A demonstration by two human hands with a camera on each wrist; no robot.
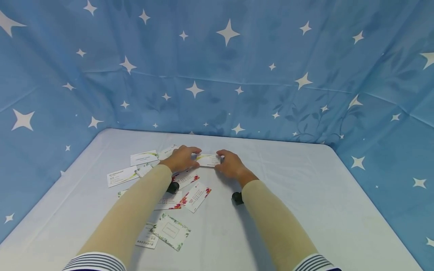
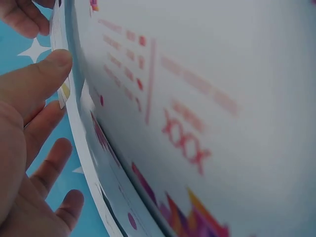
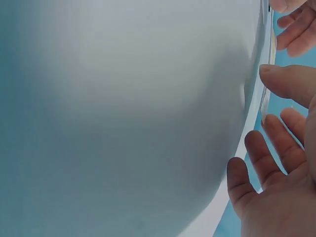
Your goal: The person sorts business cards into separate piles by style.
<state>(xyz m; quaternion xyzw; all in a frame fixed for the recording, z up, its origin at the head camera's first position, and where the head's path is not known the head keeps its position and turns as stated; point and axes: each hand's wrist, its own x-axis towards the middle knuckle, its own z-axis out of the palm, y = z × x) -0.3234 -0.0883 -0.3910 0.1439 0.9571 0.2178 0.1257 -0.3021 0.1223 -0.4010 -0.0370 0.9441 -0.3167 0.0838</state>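
Note:
A white business card [image 1: 208,160] with a yellow-green swoosh and small print is held between my two hands over the far middle of the table. My left hand [image 1: 183,157] pinches its left end between thumb and fingers. On the opposite end, my right hand [image 1: 232,165] has the same kind of thumb-and-finger grip. Seen from the left wrist, the thumb [image 2: 54,66] lies over the card's edge [image 2: 65,91], and the lower fingers spread free. From the right wrist the card [image 3: 265,103] appears edge-on; whether others are stacked under it, I cannot tell.
Several red-flowered cards [image 1: 196,197] lie beside and below my left forearm. White swoosh cards [image 1: 122,176] spread to the left. Nearer the front, a leaf-bordered card [image 1: 171,231] overlaps another card [image 1: 147,238]. A blue starry curtain [image 1: 217,67] hangs behind the white-covered table [image 1: 305,195].

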